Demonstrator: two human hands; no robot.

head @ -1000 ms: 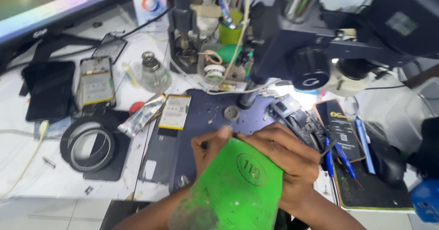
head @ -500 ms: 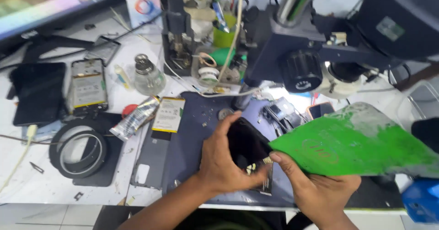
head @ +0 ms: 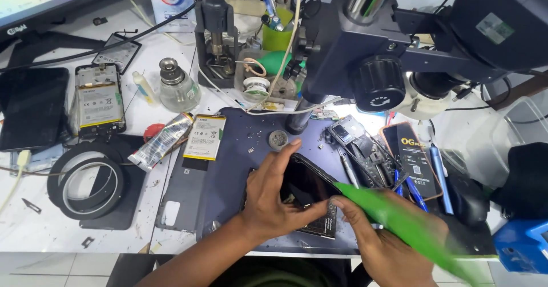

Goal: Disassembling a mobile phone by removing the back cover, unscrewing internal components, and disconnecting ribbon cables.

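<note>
Peel the film (head: 399, 221) off the screen (head: 305, 181) slowly.
Your left hand (head: 268, 198) grips the screen; your right hand (head: 388, 241) pinches the film. Pull low and steady, away from your left.

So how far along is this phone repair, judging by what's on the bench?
Looks midway, I'd guess. Done: an opened phone lies at the far left and a loose battery rests on the dark mat. In hand: the left hand grips a black screen panel while the right hand peels a green film off it. Left: the film is still attached at one end, and another stripped phone frame waits under the microscope.
</note>
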